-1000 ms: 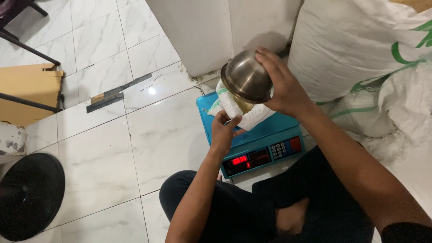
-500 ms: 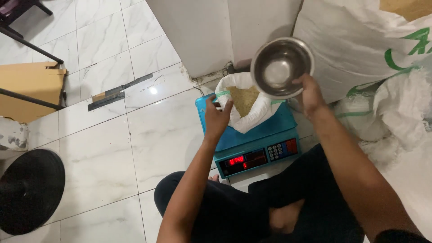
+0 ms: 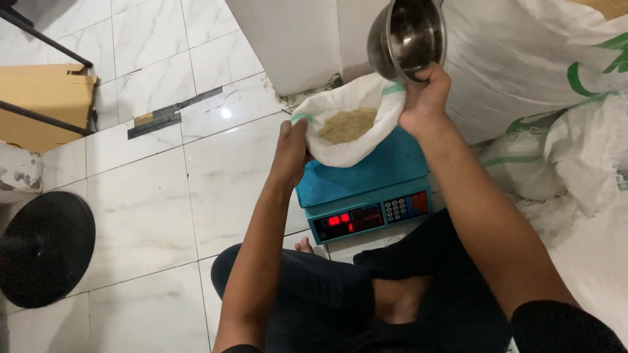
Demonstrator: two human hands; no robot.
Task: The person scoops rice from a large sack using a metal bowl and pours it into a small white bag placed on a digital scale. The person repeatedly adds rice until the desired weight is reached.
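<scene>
Steel and shiny, the round bowl [image 3: 407, 36] is gripped at its near rim by the right hand [image 3: 426, 98], fingers closed, far right above the white bag [image 3: 340, 147]. The left hand [image 3: 291, 147] pinches the bag's left edge (tan grain inside) as it sits on the blue scale [image 3: 363, 186].

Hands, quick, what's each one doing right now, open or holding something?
Left hand: closed on the rim of the white plastic bag of tan grain sitting on the blue electronic scale.
Right hand: closed, holding the round steel bowl tilted above the bag.

Head view, steeply downward, close
</scene>
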